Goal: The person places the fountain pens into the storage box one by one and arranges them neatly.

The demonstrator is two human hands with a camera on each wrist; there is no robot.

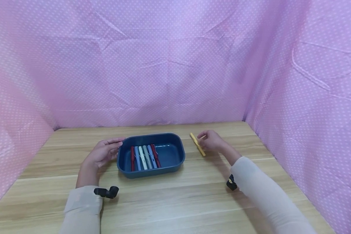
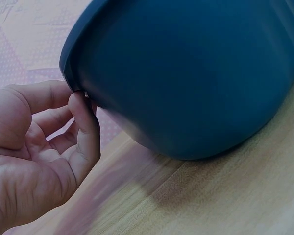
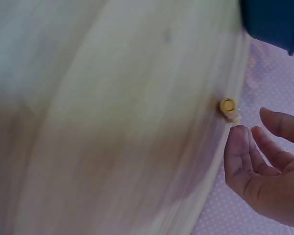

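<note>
A dark blue plastic tray (image 1: 150, 173) stands on the table, seen from the side in the left wrist view. Its left rim is pinched between thumb and finger of my left hand (image 1: 102, 153). Inside the tray, several pens lie side by side, among them a dark red pen (image 1: 155, 155) and a pale cream pen (image 1: 142, 157), towards its left and middle. To the tray's right, a yellow pen (image 1: 197, 144) with a clip lies slanted on the wood. My right hand (image 1: 212, 141) is just right of it, thumb and fingers spread apart, fingertips close to the pen in the right wrist view.
The light wooden table (image 1: 175, 208) extends in front of the tray and to both sides. Pink dotted cloth (image 1: 169, 81) hangs behind the table and along both sides. Each forearm wears a black wrist camera, like the left camera (image 1: 106, 192).
</note>
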